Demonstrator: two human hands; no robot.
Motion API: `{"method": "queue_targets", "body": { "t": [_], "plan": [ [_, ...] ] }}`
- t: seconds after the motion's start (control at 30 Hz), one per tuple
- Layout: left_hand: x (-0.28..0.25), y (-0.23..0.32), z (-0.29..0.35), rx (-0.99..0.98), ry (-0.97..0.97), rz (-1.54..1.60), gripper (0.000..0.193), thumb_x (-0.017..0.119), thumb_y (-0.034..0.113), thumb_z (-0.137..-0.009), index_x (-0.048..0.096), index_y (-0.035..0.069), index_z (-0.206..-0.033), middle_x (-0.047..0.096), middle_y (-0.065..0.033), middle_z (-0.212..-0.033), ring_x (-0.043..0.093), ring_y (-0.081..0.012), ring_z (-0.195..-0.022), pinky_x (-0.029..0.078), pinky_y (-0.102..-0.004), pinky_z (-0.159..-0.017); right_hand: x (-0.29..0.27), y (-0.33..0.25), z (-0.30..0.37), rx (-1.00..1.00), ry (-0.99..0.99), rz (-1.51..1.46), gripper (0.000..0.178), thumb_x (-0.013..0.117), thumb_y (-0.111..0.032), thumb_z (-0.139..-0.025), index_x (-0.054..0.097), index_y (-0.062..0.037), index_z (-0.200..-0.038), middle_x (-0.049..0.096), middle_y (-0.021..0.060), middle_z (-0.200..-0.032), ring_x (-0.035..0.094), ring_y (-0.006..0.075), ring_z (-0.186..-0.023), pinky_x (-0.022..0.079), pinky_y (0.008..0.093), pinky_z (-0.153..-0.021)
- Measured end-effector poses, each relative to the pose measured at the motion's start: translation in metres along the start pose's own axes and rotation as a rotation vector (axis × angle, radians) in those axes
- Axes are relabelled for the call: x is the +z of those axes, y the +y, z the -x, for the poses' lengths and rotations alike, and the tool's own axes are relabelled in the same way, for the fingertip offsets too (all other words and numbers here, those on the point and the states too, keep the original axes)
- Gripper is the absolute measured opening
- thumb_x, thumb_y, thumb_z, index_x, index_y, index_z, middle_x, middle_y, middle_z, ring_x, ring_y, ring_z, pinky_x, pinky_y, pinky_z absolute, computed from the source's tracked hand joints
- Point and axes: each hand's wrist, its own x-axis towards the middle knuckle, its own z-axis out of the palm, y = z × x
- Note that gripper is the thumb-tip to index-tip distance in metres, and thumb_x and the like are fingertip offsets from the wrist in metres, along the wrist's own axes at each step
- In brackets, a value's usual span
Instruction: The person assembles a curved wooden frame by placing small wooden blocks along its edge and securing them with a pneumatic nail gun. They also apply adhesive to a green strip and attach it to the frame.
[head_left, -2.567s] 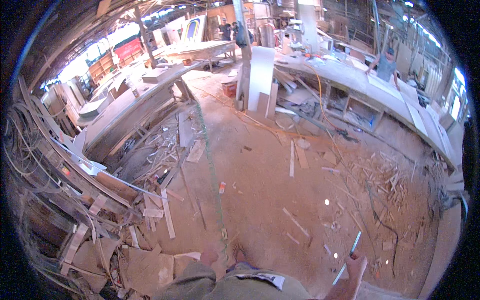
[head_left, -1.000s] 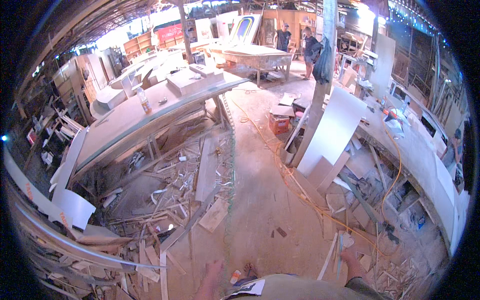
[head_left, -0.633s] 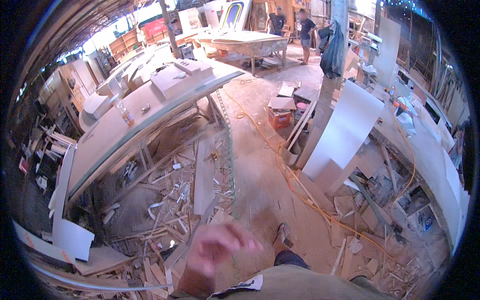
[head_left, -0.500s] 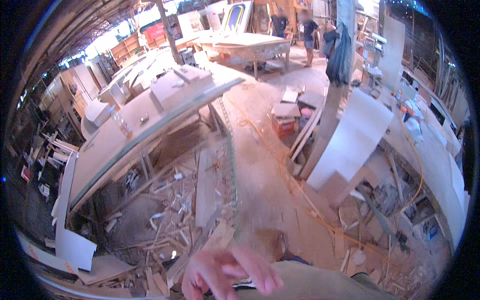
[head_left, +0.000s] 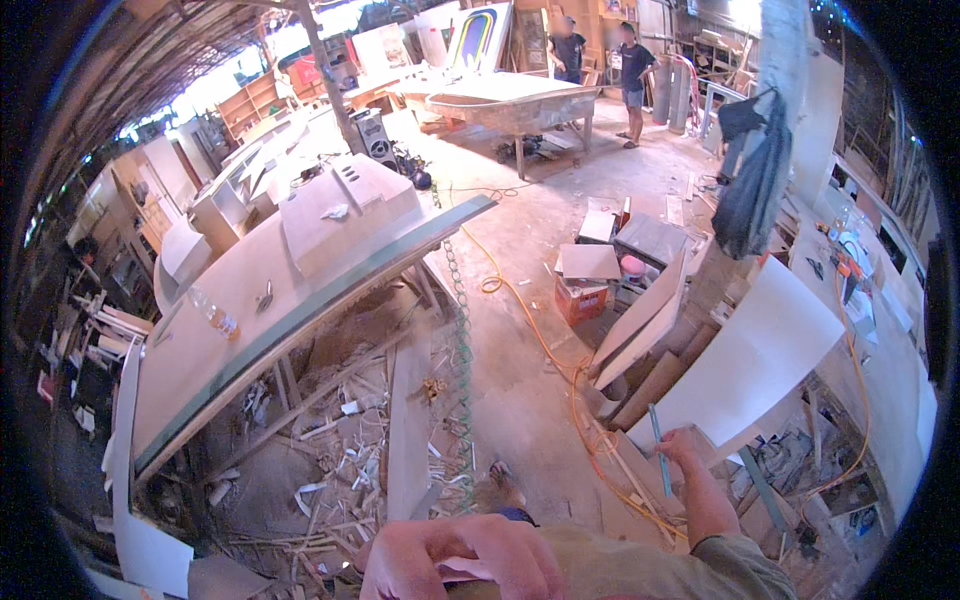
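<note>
My right hand (head_left: 684, 447) reaches out at the lower right, its fingers closed around a thin, narrow green strip (head_left: 663, 470) that stands nearly upright. Just beyond it, a white sheet (head_left: 765, 350) leans at a slant beside the post. My left hand (head_left: 465, 560) is close to my body at the bottom edge, fingers bent inward. Whatever its fingers hold, if anything, is hidden. The strip's exact kind cannot be made out.
A long workbench (head_left: 270, 310) with a bottle (head_left: 217, 318) stands at left, wood scraps (head_left: 330, 450) below. An orange hose (head_left: 570, 372) snakes along the floor. Boxes (head_left: 583, 297) and boards sit by a post hung with dark cloth (head_left: 752, 190). Two people (head_left: 634, 75) stand far back.
My right arm has come into view with the green strip in hand. My left hand's fingers, spread before, are now curled. The view has shifted, and the white sheet appears lower and further right.
</note>
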Motion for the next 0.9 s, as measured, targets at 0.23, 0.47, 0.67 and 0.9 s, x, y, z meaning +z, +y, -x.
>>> {"method": "queue_targets", "body": {
  "t": [0.23, 0.47, 0.67, 0.9],
  "plan": [
    [-0.181, 0.044, -0.039, -0.075, -0.135, 0.155, 0.026, 0.087, 0.028, -0.078, 0.074, 0.014, -0.097, 0.059, -0.0202, -0.114, 0.062, -0.0307, -0.102, 0.051, -0.0405, -0.085, 0.046, -0.011, -0.012, 0.308, -0.276, 0.012, 0.032, 0.075, -0.038, -0.077, 0.074, -0.0073, -0.088, 0.070, 0.0107, -0.079, 0.068, 0.0248, -0.071, 0.054, 0.0419, -0.064],
    [-0.333, 0.031, -0.099, -0.116, -0.139, 0.248, 0.025, 0.085, 0.026, -0.081, 0.075, 0.013, -0.100, 0.057, -0.0226, -0.121, 0.059, -0.0331, -0.109, 0.050, -0.0434, -0.089, 0.049, -0.058, -0.046, 0.604, -0.314, -0.155, 0.032, 0.075, -0.037, -0.077, 0.075, -0.0067, -0.087, 0.071, 0.0101, -0.078, 0.067, 0.0245, -0.070, 0.054, 0.0422, -0.064],
    [-0.451, 0.001, -0.127, -0.158, -0.116, 0.301, 0.024, 0.084, 0.024, -0.083, 0.075, 0.013, -0.102, 0.055, -0.0247, -0.126, 0.058, -0.0351, -0.114, 0.049, -0.0460, -0.093, 0.026, -0.080, -0.157, 0.611, -0.326, -0.142, 0.031, 0.075, -0.036, -0.077, 0.075, -0.0063, -0.085, 0.071, 0.0095, -0.078, 0.067, 0.0242, -0.068, 0.054, 0.0425, -0.064],
    [-0.557, -0.016, -0.189, -0.010, -0.080, 0.207, 0.026, 0.081, 0.024, -0.085, 0.072, 0.009, -0.105, 0.056, -0.0262, -0.126, 0.058, -0.0380, -0.115, 0.050, -0.0475, -0.095, -0.059, -0.106, -0.391, 0.185, -0.283, 0.247, 0.031, 0.076, -0.036, -0.077, 0.076, -0.0057, -0.083, 0.072, 0.0089, -0.077, 0.066, 0.0239, -0.067, 0.054, 0.0428, -0.064]
  ]
}}
